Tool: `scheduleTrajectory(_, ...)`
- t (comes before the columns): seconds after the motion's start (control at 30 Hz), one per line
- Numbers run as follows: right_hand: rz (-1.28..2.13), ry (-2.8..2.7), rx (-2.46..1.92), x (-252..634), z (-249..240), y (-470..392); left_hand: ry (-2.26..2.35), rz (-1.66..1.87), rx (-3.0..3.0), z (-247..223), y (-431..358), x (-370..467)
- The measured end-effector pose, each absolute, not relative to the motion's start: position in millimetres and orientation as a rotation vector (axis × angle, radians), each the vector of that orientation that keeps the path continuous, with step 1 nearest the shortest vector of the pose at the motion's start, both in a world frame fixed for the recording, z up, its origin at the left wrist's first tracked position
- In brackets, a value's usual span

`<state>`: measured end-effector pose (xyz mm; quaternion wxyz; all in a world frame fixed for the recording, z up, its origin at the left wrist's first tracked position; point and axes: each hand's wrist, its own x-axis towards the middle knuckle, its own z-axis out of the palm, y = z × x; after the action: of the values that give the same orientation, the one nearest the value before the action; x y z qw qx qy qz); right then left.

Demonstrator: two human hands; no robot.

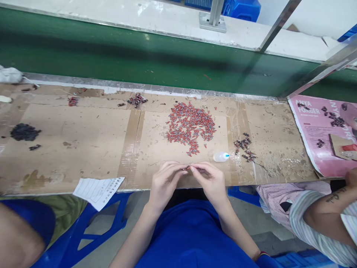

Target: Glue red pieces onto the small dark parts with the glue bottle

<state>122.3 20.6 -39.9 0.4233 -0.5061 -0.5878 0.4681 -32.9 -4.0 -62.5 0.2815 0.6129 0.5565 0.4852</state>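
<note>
My left hand (165, 179) and my right hand (209, 179) meet at the table's front edge, fingers pinched together. Between their fingertips is a small red and dark part (187, 168), mostly covered by the fingers. Just beyond the hands lies a loose pile of small red parts with silvery ends (205, 121). A small translucent squeeze bottle (220, 156) with a blue tip lies on its side to the right of my right hand. Farther right is a small group of dark and reddish parts (243, 143).
Cardboard (83, 137) covers the table, backed by a green wall (134, 52). Black pieces (24, 132) are heaped at left; a dark-red cluster (137, 99) lies near the back. A paper sheet (97, 191) overhangs the front edge. People sit both sides, one with a tattooed arm (329, 208).
</note>
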Motion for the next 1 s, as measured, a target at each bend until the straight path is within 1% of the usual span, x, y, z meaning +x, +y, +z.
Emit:
scheduleTrajectory(0.4,1.068,-1.657,-1.222,126.6,-36.5,22.1,1.444,1.306,1.421,-62.2,-5.9,-25.8)
scheduleTrajectory(0.6,0.895,-1.799,-1.200,125.3,-35.6,18.8,1.430,1.298,1.377,-60.7,-4.3,-26.0)
scheduleTrajectory(0.7,0.866,-1.816,-1.175,125.2,-37.6,19.3,1.413,1.278,1.320,-60.4,-4.8,-25.7)
scheduleTrajectory(0.87,0.912,-1.760,-1.111,127.0,-42.2,22.5,1.416,1.209,1.094,-58.6,-6.5,-20.5)
scheduleTrajectory(1.0,1.132,-1.582,-1.155,129.6,-43.8,23.7,1.405,1.189,1.005,-54.3,-6.1,-14.6)
